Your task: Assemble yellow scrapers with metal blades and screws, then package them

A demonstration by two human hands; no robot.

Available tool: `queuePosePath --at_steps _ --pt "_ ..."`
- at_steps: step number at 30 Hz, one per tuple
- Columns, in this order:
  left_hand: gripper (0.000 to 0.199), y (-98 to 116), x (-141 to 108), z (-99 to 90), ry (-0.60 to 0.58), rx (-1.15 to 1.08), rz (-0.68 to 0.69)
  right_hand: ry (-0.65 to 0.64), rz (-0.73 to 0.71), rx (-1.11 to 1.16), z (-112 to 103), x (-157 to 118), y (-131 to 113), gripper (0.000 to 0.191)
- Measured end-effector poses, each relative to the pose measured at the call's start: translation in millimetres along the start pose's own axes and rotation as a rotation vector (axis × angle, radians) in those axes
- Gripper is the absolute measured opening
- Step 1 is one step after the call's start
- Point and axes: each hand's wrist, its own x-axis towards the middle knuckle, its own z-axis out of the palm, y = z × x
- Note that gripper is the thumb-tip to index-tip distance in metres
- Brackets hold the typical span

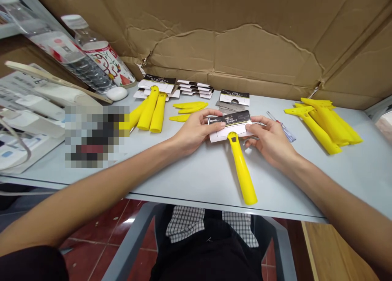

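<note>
A yellow-handled scraper (pixel 243 170) with a black and white card sleeve (pixel 229 126) over its head is held over the table, its handle pointing toward me. My left hand (pixel 197 130) grips the left end of the sleeve, thumb on top. On the right end, my right hand (pixel 269 138) pinches the sleeve between thumb and fingers. Just behind lie another card sleeve (pixel 234 97) and some grey metal blades (pixel 229 106). Thin yellow pieces (pixel 190 106) rest left of the sleeve, beyond my left hand.
Sleeved scrapers (pixel 150 109) and folded cards (pixel 195 89) lie back left, near bottles (pixel 104 56). Several yellow handles (pixel 330 123) are piled at right. A screwdriver (pixel 281 126) lies beyond my right hand. Cardboard (pixel 232 40) stands behind the table (pixel 183 175).
</note>
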Motion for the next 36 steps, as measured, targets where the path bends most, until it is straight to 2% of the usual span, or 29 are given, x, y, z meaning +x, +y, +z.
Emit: queuePosePath --at_steps 4,8,11,13,17,20,23,27,31,36 --pt "0.034 6.4 7.7 -10.9 -0.035 0.21 0.024 -0.002 -0.072 -0.149 -8.2 3.4 -1.9 0.033" --pt "0.022 1.9 13.2 -13.7 0.031 0.538 0.29 0.006 -0.22 -0.555 -16.5 5.7 -1.0 0.049" --pt "0.013 -4.8 15.2 -12.4 0.02 0.718 0.478 0.002 -0.367 -0.868 -19.5 8.3 2.3 0.027" --pt "0.015 -5.7 15.6 -13.1 -0.046 0.8 0.539 -0.005 -0.443 -1.021 -19.9 10.0 4.8 0.017" --pt "0.034 -2.0 16.2 -20.2 -0.262 0.863 0.577 -0.017 -0.497 -1.124 -19.4 11.4 6.7 0.023" --pt "0.041 -3.0 18.1 -25.9 -0.329 0.851 0.584 -0.029 -0.498 -1.155 -20.0 11.2 6.4 0.027" --pt "0.04 -7.6 19.7 -27.0 -0.296 0.875 0.587 -0.051 -0.519 -1.19 -21.3 10.9 7.1 0.035" --pt "0.039 -11.9 19.5 -24.2 -0.211 1.028 0.598 -0.054 -0.538 -1.258 -22.1 8.7 8.7 0.035" --pt "0.043 -13.3 19.6 -23.3 -0.196 1.155 0.619 -0.095 -0.493 -1.342 -20.7 5.9 8.1 0.033" --pt "0.043 -15.0 20.0 -22.8 -0.171 1.19 0.611 -0.116 -0.459 -1.402 -19.4 5.9 4.3 0.034"
